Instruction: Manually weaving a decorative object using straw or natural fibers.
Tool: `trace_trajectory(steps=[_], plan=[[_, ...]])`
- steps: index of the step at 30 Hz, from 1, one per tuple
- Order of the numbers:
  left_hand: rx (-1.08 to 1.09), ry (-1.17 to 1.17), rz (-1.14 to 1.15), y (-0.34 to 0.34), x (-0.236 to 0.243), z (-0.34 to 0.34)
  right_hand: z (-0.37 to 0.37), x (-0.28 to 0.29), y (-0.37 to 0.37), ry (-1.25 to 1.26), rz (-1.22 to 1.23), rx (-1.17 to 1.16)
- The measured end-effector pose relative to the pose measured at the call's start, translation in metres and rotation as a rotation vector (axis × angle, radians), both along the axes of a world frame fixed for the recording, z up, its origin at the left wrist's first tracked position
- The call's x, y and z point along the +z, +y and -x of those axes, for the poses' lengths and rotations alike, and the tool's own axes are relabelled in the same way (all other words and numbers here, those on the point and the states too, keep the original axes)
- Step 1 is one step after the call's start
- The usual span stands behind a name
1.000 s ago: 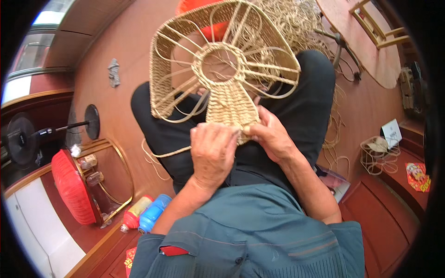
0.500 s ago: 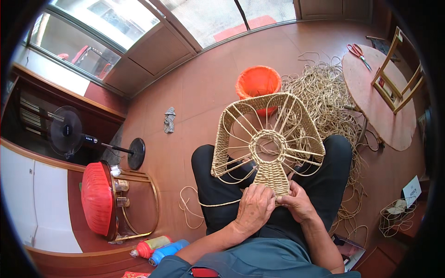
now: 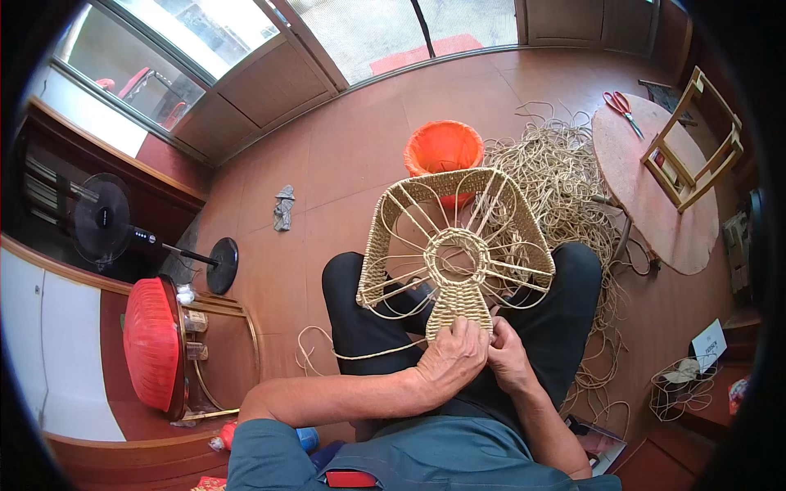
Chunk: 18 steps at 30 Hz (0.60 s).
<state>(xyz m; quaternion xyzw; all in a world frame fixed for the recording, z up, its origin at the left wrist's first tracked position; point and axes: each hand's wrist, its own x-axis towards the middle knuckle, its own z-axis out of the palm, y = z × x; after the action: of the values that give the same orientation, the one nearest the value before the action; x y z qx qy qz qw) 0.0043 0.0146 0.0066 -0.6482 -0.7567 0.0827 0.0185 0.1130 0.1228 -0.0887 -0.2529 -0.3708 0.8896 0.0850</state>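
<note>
On my lap rests a woven straw-rope frame [image 3: 460,304], with a curved braided rim, a ring at the centre, open spokes and a tightly woven tapering strip toward me. My left hand [image 3: 454,357] lies over the near end of that strip, its fingers curled and pressing on the weave. At the strip's right edge my right hand [image 3: 511,357] pinches with thumb and fingers. A loose straw cord [image 3: 372,357] runs from the left across my thigh to my left hand. What lies under my fingertips is hidden.
Beyond the frame stands an orange-lined bucket [image 3: 443,146]. A large heap of straw cord [image 3: 553,180] spreads to its right. Red-handled scissors [image 3: 624,111] and a small wooden frame [image 3: 692,151] lie on a round board [image 3: 679,237]. A fan [image 3: 102,217] and red-covered stool [image 3: 151,345] are left.
My left forearm has swung outward to the left, now covering part of the bottles. Both hands stay at the strip's near end, and the whole view has shifted slightly.
</note>
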Motion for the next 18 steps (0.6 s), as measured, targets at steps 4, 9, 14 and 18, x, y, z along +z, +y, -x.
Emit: trace_trajectory(steps=[4, 9, 14, 18], plan=[[0.036, -0.368, -0.072, -0.007, 0.003, 0.018, -0.002, -0.001, 0.000, -0.017, 0.041, 0.002], [0.093, -0.516, -0.151, -0.023, 0.009, 0.020, -0.002, 0.003, 0.003, -0.011, 0.059, 0.039], [0.121, -0.615, -0.160, -0.020, 0.002, 0.029, -0.003, 0.002, 0.007, -0.008, 0.080, 0.074], [0.086, -0.619, -0.136, -0.016, 0.003, 0.039, 0.002, 0.002, 0.005, 0.000, 0.051, 0.054]])
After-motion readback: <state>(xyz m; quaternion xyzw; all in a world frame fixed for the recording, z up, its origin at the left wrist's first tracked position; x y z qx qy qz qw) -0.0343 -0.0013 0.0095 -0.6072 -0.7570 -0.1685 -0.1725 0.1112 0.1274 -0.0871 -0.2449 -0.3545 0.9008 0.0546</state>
